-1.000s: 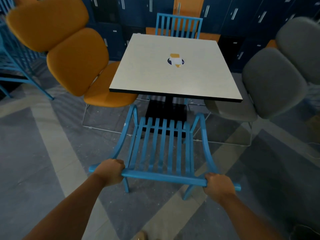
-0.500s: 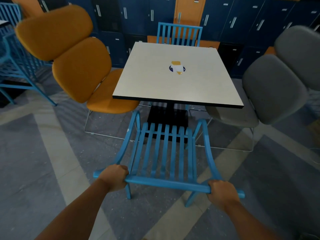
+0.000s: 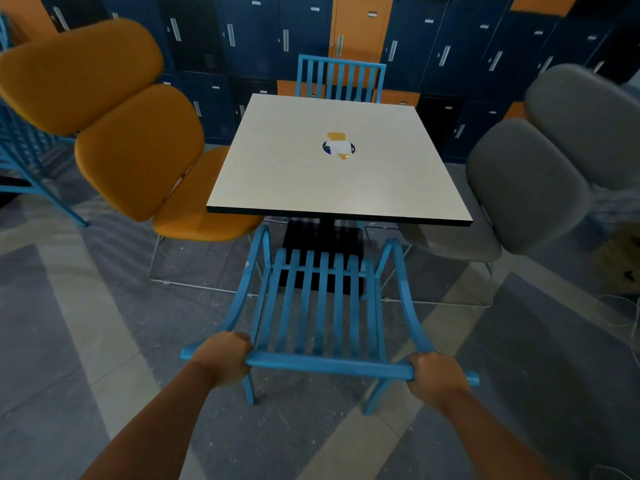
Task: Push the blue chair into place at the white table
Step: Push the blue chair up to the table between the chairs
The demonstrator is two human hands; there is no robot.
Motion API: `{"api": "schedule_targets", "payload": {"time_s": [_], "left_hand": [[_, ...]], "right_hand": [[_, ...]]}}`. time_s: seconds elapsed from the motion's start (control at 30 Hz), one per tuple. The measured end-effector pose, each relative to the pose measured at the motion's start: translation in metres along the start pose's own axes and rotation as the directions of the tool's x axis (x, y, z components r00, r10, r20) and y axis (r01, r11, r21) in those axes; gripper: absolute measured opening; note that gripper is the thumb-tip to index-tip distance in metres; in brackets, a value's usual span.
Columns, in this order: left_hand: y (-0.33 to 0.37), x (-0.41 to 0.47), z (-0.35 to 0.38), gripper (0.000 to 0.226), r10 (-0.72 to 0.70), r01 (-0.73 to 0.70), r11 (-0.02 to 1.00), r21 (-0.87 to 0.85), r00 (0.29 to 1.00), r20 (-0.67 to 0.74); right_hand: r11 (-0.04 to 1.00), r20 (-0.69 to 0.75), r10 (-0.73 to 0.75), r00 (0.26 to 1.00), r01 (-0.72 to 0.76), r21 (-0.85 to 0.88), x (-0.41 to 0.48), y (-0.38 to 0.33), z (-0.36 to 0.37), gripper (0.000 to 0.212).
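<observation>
Hands both on top rail of blue chair (image 3: 318, 306), head view only. Left hand (image 3: 223, 358) curled tight around rail's left end, lower centre-left of frame; right hand (image 3: 434, 377) wrapped around right end, lower centre-right. Chair sits centre-bottom, slatted back facing camera, its front reaching under near edge of white desk (image 3: 332, 174). Sticker (image 3: 338, 147) at middle of desk top. Orange chair (image 3: 138, 150) on left side of desk, grey chair (image 3: 526, 185) on right, second blue chair (image 3: 341, 81) at far side. Dark blue lockers (image 3: 242, 39) across top of frame.
</observation>
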State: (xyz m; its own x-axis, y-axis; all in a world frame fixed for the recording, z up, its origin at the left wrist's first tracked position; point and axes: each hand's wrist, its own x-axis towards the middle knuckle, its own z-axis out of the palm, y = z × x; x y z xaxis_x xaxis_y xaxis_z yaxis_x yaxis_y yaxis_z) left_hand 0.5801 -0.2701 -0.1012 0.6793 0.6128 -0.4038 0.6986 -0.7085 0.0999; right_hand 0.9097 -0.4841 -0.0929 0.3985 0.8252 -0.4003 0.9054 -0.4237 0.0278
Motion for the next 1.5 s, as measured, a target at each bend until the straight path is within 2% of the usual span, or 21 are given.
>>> {"api": "schedule_targets", "payload": {"time_s": [0.23,0.5,0.6,0.67,0.77,0.97,1.3,1.5], "left_hand": [[-0.007,0.004,-0.006,0.028,0.011,-0.012,0.998,0.057,1.000,0.026],[-0.003,0.004,-0.005,0.021,-0.056,0.056,0.998,0.003,0.998,0.016],[0.002,0.005,-0.009,0.030,-0.050,0.049,0.999,0.018,0.995,0.081],[0.005,0.006,-0.013,0.042,-0.032,0.028,0.999,0.033,0.991,0.129],[0.027,0.010,-0.017,0.063,-0.019,0.012,0.999,0.036,0.980,0.196],[0.053,0.019,-0.013,0.033,-0.125,0.115,0.991,0.064,0.977,0.172],[0.063,0.019,-0.007,0.035,-0.183,0.170,0.981,0.094,0.971,0.156],[0.077,0.017,0.001,0.034,-0.190,0.185,0.982,0.046,0.972,0.139]], "right_hand": [[1.000,0.015,-0.004,1.000,0.004,0.014,0.005,-0.002,0.001,0.023],[0.999,0.053,0.054,0.997,-0.054,-0.004,0.004,-0.011,-0.003,0.027],[0.992,0.075,0.107,0.991,-0.102,-0.069,-0.003,-0.019,-0.010,0.031],[0.989,0.061,0.115,0.992,-0.108,-0.100,-0.006,-0.030,-0.014,0.041],[0.999,0.082,0.040,0.996,-0.041,0.013,-0.009,-0.059,-0.015,0.048],[1.000,0.125,-0.022,0.992,0.023,-0.007,-0.003,-0.071,-0.021,0.033],[0.993,0.195,-0.120,0.973,0.121,0.006,0.003,-0.056,-0.024,0.036],[0.990,0.191,-0.136,0.972,0.128,0.052,0.000,-0.038,-0.020,0.034]]}}
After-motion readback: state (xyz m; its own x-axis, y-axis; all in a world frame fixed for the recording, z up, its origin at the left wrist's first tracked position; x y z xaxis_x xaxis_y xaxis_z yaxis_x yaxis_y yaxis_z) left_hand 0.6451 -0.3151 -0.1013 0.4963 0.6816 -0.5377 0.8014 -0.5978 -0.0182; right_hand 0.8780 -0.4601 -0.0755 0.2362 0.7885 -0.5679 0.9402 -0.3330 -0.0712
